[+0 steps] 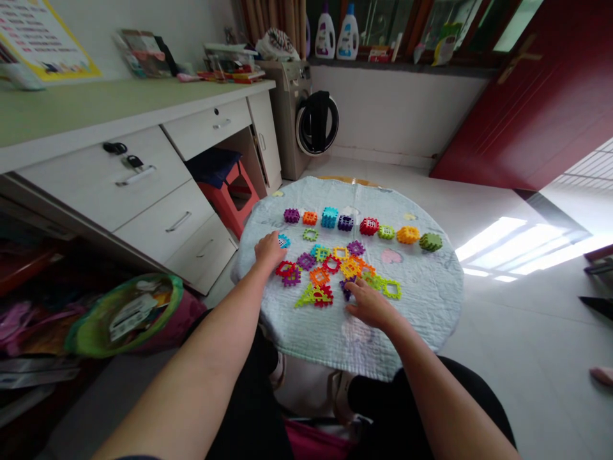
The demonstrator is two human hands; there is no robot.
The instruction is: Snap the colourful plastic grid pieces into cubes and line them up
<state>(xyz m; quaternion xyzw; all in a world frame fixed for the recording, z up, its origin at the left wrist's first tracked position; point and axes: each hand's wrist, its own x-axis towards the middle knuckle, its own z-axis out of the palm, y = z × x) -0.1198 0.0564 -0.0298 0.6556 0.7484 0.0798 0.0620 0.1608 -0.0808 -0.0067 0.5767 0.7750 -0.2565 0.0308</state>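
Observation:
My left hand (271, 252) is at the left of the cloth-covered table, its fingers closed around a blue toothed plastic building piece (284, 241). Near the front of the loose pile, my right hand (368, 303) pinches a dark purple building piece (347, 291), partly hidden by the fingers. Between the hands lie several flat toothed pieces, among them an orange square frame (320, 276), a red frame (332, 264) and a lime green frame (393, 289). Assembled cubes stand in a row behind, including a light blue cube (329, 217) and a red cube (369, 225).
The round table wears a pale blue cloth (306, 332). Left of it are a red stool (234, 198), white drawers (163, 207) and a green-rimmed bin (175, 300). A washing machine (287, 121) with its door ajar stands behind; a red door (517, 102) is at right.

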